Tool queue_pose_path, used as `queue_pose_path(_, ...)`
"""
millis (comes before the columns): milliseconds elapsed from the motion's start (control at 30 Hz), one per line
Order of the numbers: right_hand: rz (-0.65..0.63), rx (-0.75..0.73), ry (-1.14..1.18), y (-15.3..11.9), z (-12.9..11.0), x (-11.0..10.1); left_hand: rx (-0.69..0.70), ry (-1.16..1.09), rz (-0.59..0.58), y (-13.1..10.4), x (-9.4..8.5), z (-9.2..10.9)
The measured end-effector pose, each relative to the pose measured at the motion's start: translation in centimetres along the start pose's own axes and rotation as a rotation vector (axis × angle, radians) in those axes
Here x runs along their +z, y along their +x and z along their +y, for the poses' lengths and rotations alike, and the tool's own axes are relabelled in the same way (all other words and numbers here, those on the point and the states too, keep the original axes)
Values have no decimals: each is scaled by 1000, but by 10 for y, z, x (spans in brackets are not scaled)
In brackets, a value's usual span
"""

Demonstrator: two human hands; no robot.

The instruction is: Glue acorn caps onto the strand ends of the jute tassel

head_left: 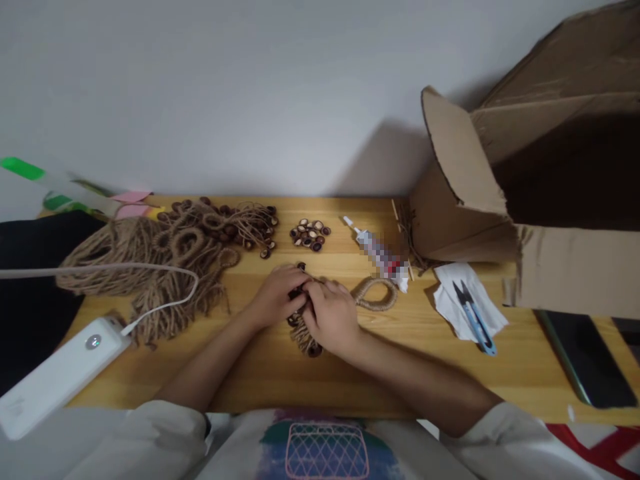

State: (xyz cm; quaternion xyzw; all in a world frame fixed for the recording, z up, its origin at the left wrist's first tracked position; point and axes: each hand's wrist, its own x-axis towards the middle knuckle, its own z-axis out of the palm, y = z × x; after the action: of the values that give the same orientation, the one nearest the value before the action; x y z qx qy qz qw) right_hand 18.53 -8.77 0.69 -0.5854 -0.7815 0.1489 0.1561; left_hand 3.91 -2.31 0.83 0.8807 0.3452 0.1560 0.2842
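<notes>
In the middle of the wooden table, a bundle of jute cords with dark nut shells (303, 333) lies under my hands. My left hand (280, 293) has its fingers bent over the bundle's upper part, pressed together around it. Across from it, my right hand (334, 313) closes on the same bundle, its fingertips meeting those of the left. A braided jute ring (376, 294) extends to the right from beside my right hand. Some shells show above and below the hands; the parts between my fingers are hidden.
Left lies a heap of jute cords (165, 260) with shells and rings. Behind my hands are loose halved shells (310, 235). Rightward are a glue tube (373, 250), blue thread snips (477, 323) on white tissue (445, 293), a cardboard box (460, 227) and a phone (587, 360). A white power bank (65, 373) is front left.
</notes>
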Motion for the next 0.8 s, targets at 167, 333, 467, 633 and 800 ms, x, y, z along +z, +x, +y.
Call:
queue_pose_path(167,33,-17,-5,0,1,3,-22,5,-20,-1,0,0)
queue_pose_path(333,27,-15,-10,0,2,3,-23,-1,-22,0,0,-1)
queue_pose_path(467,25,-11,-14,0,2,3,-1,0,-19,0,0,-2)
queue_pose_path(633,24,-11,-18,0,2,2,-5,4,-24,0,0,-1)
queue_pose_path(800,1,-9,-15,0,1,1,-9,-3,-23,-1,0,-2)
